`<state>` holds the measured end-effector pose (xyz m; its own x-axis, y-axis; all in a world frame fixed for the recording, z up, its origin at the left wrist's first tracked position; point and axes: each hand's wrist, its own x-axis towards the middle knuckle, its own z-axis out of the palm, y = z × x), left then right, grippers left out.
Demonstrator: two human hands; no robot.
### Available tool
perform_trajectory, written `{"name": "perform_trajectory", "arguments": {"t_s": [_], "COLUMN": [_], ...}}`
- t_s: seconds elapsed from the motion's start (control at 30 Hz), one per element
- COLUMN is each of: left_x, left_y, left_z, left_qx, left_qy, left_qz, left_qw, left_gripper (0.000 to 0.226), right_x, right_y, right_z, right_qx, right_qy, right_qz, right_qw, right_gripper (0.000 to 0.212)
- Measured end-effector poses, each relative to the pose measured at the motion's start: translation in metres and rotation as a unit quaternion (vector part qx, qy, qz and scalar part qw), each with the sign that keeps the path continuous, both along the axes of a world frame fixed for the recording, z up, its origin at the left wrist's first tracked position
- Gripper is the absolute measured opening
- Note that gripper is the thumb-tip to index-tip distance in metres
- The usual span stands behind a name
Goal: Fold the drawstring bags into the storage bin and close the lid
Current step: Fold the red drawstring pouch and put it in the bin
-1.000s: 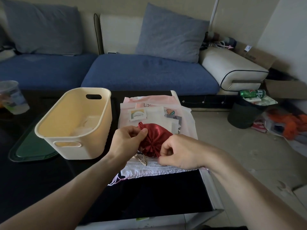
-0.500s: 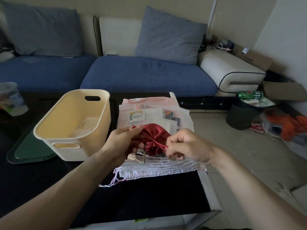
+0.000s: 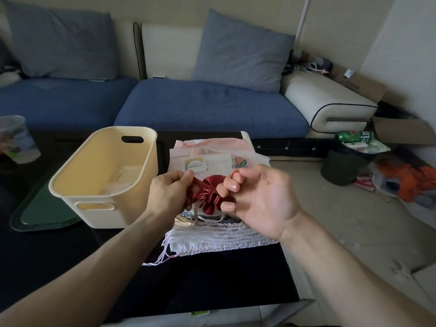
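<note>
Red satin drawstring bag (image 3: 207, 192): lifted off the pile since a second ago, now pinched between left hand (image 3: 168, 194) and right hand (image 3: 257, 199), right of storage bin (image 3: 103, 171); folding just begun.

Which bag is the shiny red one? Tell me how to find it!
Find the cream storage bin on the dark table. Right of it lies a pile of pale bags; above them, both hands grip the red bag. It alone is shiny, dark red and scrunched.

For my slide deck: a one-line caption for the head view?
Both hands, left hand and right hand, grip a red satin drawstring bag beside the open cream bin.
</note>
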<state>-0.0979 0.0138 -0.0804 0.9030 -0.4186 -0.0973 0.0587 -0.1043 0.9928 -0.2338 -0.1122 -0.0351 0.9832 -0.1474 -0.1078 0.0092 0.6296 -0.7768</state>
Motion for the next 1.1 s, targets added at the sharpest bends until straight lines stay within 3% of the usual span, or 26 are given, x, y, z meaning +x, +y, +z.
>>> {"name": "perform_trajectory", "arguments": {"t_s": [0.23, 0.3, 0.37, 0.43, 0.5, 0.57, 0.6, 0.7, 0.77, 0.83, 0.97, 1.1], "left_x": [0.004, 0.004, 0.005, 0.004, 0.000, -0.009, -0.014, -0.021, -0.020, -0.017, -0.018, -0.009], "left_y": [0.000, 0.005, 0.011, 0.015, 0.014, 0.012, 0.011, 0.010, 0.012, 0.019, 0.029, 0.025], "left_z": [0.017, 0.018, 0.017, 0.016, 0.016, 0.017, 0.018, 0.018, 0.017, 0.016, 0.015, 0.032], "left_qx": [-0.003, 0.028, 0.064, 0.089, 0.074, -0.001, -0.041, -0.078, -0.058, -0.018, 0.059, -0.030], "left_qy": [-0.065, -0.098, -0.154, -0.203, -0.203, -0.125, -0.086, -0.084, -0.129, -0.176, -0.239, -0.160], "left_qz": [-0.007, -0.046, -0.072, -0.068, -0.079, -0.125, -0.141, -0.104, -0.066, -0.107, -0.229, -0.134], "left_qw": [0.998, 0.994, 0.983, 0.973, 0.973, 0.984, 0.985, 0.988, 0.988, 0.978, 0.942, 0.977], "left_gripper": [0.034, 0.036, 0.041, 0.046, 0.048, 0.047, 0.047, 0.047, 0.045, 0.053, 0.085, 0.043], "right_x": [-0.009, -0.009, -0.007, -0.004, -0.001, 0.001, 0.003, 0.012, 0.018, 0.024, 0.034, 0.038], "right_y": [-0.012, -0.014, -0.013, -0.013, -0.017, -0.022, -0.022, -0.021, -0.020, -0.020, -0.011, -0.007], "right_z": [0.015, 0.014, 0.009, 0.001, -0.006, -0.012, -0.015, -0.022, -0.021, -0.019, -0.013, -0.008], "right_qx": [0.003, -0.001, -0.073, -0.262, -0.463, -0.554, -0.575, -0.607, -0.590, -0.562, -0.397, -0.379], "right_qy": [-0.003, -0.011, -0.041, -0.056, -0.032, 0.010, 0.028, 0.034, 0.017, 0.003, -0.048, -0.097], "right_qz": [0.085, 0.071, 0.010, -0.082, -0.108, -0.046, -0.024, -0.068, -0.106, -0.131, -0.159, -0.192], "right_qw": [0.996, 0.997, 0.996, 0.960, 0.879, 0.831, 0.817, 0.791, 0.800, 0.817, 0.903, 0.900], "right_gripper": [0.035, 0.037, 0.037, 0.045, 0.066, 0.091, 0.093, 0.051, 0.033, 0.031, 0.032, 0.028]}}
